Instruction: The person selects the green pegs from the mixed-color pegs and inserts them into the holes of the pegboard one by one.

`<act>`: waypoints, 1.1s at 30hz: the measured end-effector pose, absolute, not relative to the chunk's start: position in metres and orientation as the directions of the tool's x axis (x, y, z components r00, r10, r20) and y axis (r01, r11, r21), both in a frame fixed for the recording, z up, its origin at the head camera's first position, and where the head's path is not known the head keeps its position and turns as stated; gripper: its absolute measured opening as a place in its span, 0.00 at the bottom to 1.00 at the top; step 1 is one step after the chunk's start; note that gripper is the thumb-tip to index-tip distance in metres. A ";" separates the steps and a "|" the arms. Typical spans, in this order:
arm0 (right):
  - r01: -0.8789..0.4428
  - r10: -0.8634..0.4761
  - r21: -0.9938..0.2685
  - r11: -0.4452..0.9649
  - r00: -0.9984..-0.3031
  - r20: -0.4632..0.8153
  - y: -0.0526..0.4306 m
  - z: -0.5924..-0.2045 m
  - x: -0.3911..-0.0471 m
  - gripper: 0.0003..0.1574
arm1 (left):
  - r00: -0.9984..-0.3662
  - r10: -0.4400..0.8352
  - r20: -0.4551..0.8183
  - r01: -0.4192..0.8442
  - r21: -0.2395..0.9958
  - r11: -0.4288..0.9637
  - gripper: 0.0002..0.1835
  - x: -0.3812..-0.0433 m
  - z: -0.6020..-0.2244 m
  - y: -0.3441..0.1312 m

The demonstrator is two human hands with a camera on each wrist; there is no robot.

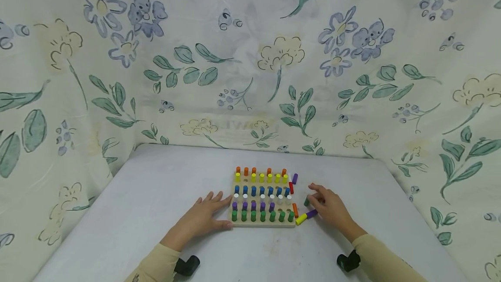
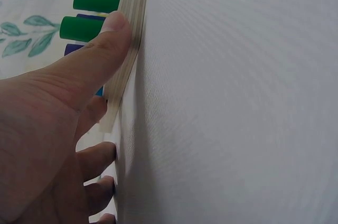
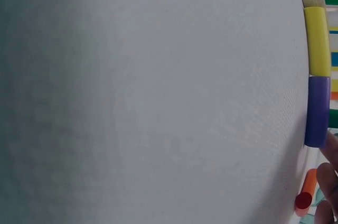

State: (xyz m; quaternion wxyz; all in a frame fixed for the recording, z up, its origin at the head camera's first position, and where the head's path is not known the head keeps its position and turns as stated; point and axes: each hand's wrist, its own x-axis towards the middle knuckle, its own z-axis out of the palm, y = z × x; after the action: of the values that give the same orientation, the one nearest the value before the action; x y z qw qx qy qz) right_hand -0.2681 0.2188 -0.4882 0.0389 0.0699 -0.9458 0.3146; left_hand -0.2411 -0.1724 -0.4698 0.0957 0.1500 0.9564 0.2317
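A wooden pegboard point(image 1: 263, 225) holds rows of orange, yellow, blue, white, purple and green pegs. My left hand point(image 1: 201, 216) lies spread at its left side, with the thumb point(image 2: 117, 26) against the front edge by the green pegs. To the right of the board, my right hand point(image 1: 330, 207) hovers low with bent, separated fingers. A loose green peg point(image 1: 306, 201) is right by its fingertips; whether they touch is unclear. Just below, a purple peg point(image 1: 312, 213) lies end to end with a yellow peg point(image 1: 301, 219). An orange-red peg point(image 3: 307, 192) shows beside the right fingers.
Along the board's right side are an orange peg point(image 1: 295, 210), a red peg point(image 1: 291, 187) and another purple peg point(image 1: 295, 179). The white tabletop point(image 1: 164, 177) meets a floral cloth point(image 1: 250, 112) at the back. Some holes in the board show bare.
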 end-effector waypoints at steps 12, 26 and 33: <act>-0.180 -0.131 -0.599 0.781 -0.983 0.126 0.219 -0.489 -0.268 0.25 | -0.938 0.325 -0.123 0.232 0.475 0.849 0.48 -0.240 -0.468 -0.172; -0.190 -0.123 -0.579 0.793 -0.981 0.153 0.216 -0.487 -0.267 0.15 | -0.938 0.329 -0.108 0.242 0.473 0.847 0.48 -0.241 -0.471 -0.173; -0.201 -0.126 -0.589 0.783 -0.978 0.166 0.215 -0.485 -0.265 0.14 | -0.939 0.326 -0.110 0.239 0.476 0.847 0.48 -0.242 -0.472 -0.173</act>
State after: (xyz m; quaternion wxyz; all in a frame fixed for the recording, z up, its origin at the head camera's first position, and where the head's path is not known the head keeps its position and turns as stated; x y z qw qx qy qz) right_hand -0.2649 0.2154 -0.4853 0.0590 0.0870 -0.9422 0.3180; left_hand -0.2419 -0.1733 -0.4723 0.0939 0.1477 0.9563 0.2341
